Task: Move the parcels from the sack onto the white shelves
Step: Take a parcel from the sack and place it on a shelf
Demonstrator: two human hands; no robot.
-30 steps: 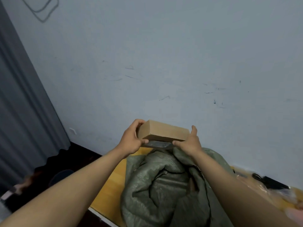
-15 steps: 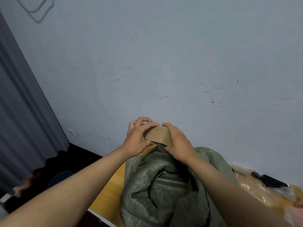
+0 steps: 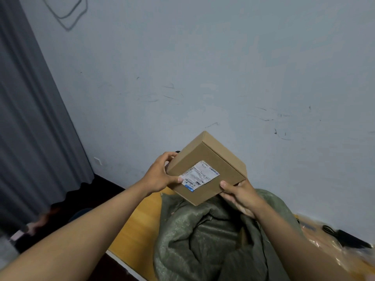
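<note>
Head-camera view showed both bare hands gripping one cardboard parcel above the open mouth of the sack. The left hand clasped the parcel's nine o'clock corner, thumb laid on the face turned toward the camera and fingers curled round the far side. The right hand cupped the four o'clock corner from beneath, thumb pressed against the lower edge of the same face, with the remaining fingers hidden under the box. The parcel was tilted, one corner pointing to twelve o'clock, and it was clear of the sack, not touching it. A white shipping label with a blue strip sat on the facing side, just beside the left thumb; its print was too blurred to read.

At six o'clock from the parcel lay the green woven sack, crumpled and gaping, its inside too dark to tell what it contained. It rested on a yellow wooden tabletop, which reached toward seven o'clock. At four o'clock from the sack sat clear plastic wrapping and a black object, possibly a charger with its cable. A scuffed pale wall filled the twelve o'clock side, and a grey curtain hung at nine o'clock.
</note>
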